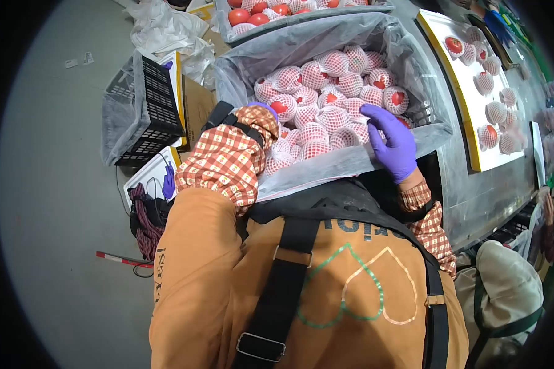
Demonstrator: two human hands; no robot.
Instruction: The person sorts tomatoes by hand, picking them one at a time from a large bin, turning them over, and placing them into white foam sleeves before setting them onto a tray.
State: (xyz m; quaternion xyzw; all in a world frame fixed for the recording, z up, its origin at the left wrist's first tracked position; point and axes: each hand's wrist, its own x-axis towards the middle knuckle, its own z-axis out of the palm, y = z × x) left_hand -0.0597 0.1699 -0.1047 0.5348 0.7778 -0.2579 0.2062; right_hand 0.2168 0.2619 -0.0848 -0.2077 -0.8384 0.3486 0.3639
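Note:
A crate lined with translucent plastic [434, 101] holds several red fruits in white foam nets [332, 117]. Over its front right edge is my right hand [393, 140] in a purple glove, thumb and fingers apart, fingertips beside the netted fruits and nothing seen between them. My left hand [264, 108] reaches in at the crate's left side. Only a strip of its purple glove shows past the checked sleeve, so its fingers and anything in them are hidden.
Another lined crate of red fruits [258, 18] stands beyond. At right, a metal table [468, 197] bears a white tray with a yellow edge [458, 92] and netted fruits. A black basket [157, 111] stands left. A person in pale clothing [505, 283] is at lower right.

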